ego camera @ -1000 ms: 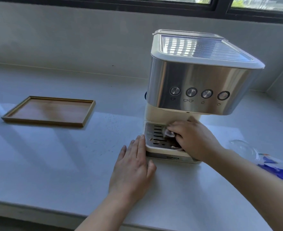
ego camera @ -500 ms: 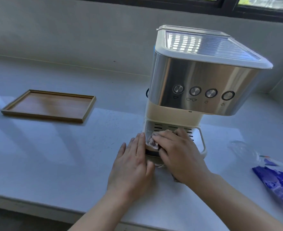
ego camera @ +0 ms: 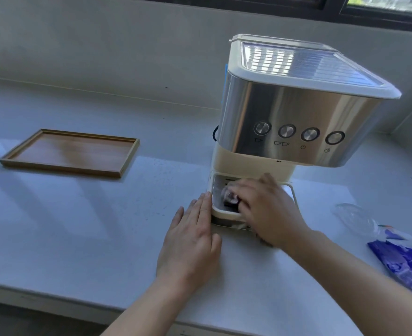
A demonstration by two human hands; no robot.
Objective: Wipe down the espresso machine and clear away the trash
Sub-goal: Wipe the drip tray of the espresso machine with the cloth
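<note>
A cream and steel espresso machine (ego camera: 294, 117) stands on the white counter (ego camera: 79, 226), right of centre. Its drip tray (ego camera: 218, 209) juts out at the bottom front. My right hand (ego camera: 268, 209) lies over the tray, fingers closed on a crumpled wet wipe (ego camera: 229, 196) pressed against the tray's left part. My left hand (ego camera: 190, 241) rests flat on the counter, fingers together, its fingertips touching the tray's left edge. At the right lie a clear plastic lid (ego camera: 352, 217) and a blue wipe packet (ego camera: 403, 265).
A shallow wooden tray (ego camera: 69, 154) sits at the left of the counter. A grey wall and window sill run behind the machine. The counter's front edge lies just under my forearms.
My right hand has slid the wipe across the drip tray from its right part to its left. The left hand has stayed flat beside the tray. The camera moved closer.
</note>
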